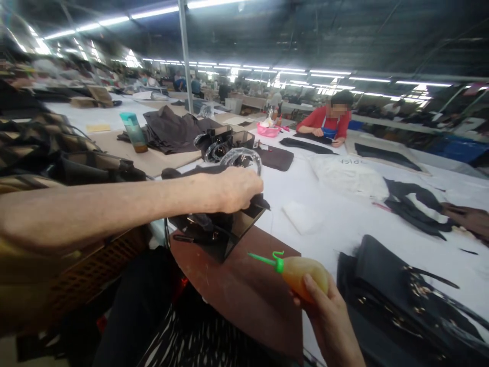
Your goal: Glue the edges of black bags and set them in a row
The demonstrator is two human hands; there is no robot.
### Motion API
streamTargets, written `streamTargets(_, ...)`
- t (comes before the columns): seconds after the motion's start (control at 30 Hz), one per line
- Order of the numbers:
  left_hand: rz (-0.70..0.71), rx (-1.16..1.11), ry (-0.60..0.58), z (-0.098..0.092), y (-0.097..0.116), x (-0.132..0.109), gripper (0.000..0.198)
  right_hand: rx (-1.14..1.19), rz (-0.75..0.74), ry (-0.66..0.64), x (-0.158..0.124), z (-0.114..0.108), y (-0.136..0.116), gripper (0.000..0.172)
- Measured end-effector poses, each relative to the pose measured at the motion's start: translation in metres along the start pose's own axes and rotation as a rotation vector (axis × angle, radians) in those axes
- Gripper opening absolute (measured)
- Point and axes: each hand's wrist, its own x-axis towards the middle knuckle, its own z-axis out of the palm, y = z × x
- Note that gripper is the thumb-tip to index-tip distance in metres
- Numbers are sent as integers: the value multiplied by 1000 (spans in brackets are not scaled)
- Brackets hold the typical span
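My left hand (237, 189) reaches across from the left and is closed on the top edge of a dark open-topped bag (225, 224) that stands on a brown work board (244, 285). Clear plastic wrap (242, 155) shows just behind the hand. My right hand (332, 318) at the lower right grips an amber squeeze bottle (303, 275) with a green pointed nozzle (267, 260). The nozzle points left toward the bag, a short way from it.
A long white table (344, 214) carries black bag pieces (405, 306) at the right, dark fabric (171, 130), a teal bottle (133, 131) and a pink tray (267, 130). A person in red (328, 122) works at the far side. A woven item (46, 142) lies at the left.
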Motion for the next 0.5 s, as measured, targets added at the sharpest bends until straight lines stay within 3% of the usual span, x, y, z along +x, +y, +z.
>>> streamTargets(0.23,-33,87,4,31,5,-10,22,-105,2,-14,25,7,20,53)
streamTargets(0.5,-59,92,69,53,-1,-20,19,-201,-142,-13,44,25,25,58)
